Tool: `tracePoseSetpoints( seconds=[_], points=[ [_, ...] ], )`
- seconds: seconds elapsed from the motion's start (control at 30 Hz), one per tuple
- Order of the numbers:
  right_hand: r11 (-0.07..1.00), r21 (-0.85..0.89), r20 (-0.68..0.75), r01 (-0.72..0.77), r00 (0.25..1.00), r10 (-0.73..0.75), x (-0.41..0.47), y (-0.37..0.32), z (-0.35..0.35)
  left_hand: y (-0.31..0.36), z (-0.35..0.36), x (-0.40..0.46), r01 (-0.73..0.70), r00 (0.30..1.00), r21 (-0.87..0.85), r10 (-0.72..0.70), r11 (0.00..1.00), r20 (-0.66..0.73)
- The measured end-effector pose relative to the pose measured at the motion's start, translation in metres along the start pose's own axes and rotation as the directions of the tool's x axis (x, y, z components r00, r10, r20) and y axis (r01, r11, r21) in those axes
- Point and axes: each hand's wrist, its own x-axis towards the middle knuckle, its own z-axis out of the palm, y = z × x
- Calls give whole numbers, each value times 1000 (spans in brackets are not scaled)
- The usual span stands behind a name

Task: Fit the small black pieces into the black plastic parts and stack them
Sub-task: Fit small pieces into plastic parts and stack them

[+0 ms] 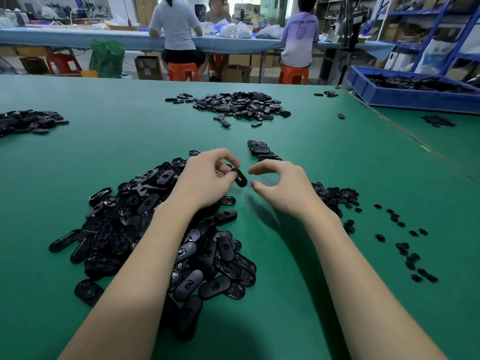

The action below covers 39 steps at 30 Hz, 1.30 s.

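Head view: green table [109,141], blue crate [405,96], orange stools [183,71] beyond

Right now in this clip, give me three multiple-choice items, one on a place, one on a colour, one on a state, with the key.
1. Where do the small black pieces lie?
A. to the right of the right hand
B. in the blue crate
C. under the left forearm

2. What colour is the table top?
A. grey
B. green
C. white

3. What is the left hand doing?
A. resting flat on the table
B. pinching an oval black part
C. hanging empty

Key: 1 A, the small black pieces are scattered right of the right hand. 2 B, the table top is green. 3 B, the left hand pinches an oval black part at its fingertips.
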Motion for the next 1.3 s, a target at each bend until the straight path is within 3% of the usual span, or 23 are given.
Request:
tracePoseSetpoints(
  seconds=[0.2,0.4,0.47,0.6,0.77,1.03,1.3],
  points=[
    [964,260,11,-58,998,58,1,0,-7,9,3,-1,80,997,-302,-73,950,35],
    [930,324,133,-173,982,136,-3,2,-23,8,11,-2,42,994,-229,-16,972,113],
    [946,269,134,-181,980,150,-2,6,-31,9,14,-2,-14,996,-158,28,987,87],
    [976,-51,-157,-213,966,203,0,19,-53,9,16,-2,-72,994,-71,78,995,81],
    [890,-265,-153,-371,927,342,-6,35,-63,8,19,-3,-80,992,-24,82,997,98],
    [864,-332,-135,-379,925,354,-6,34,-46,8,21,-3,-75,991,-26,77,997,112],
    [845,-377,-218,-378,923,316,-4,30,-37,10,19,-3,-107,992,-34,109,994,62]
  ],
)
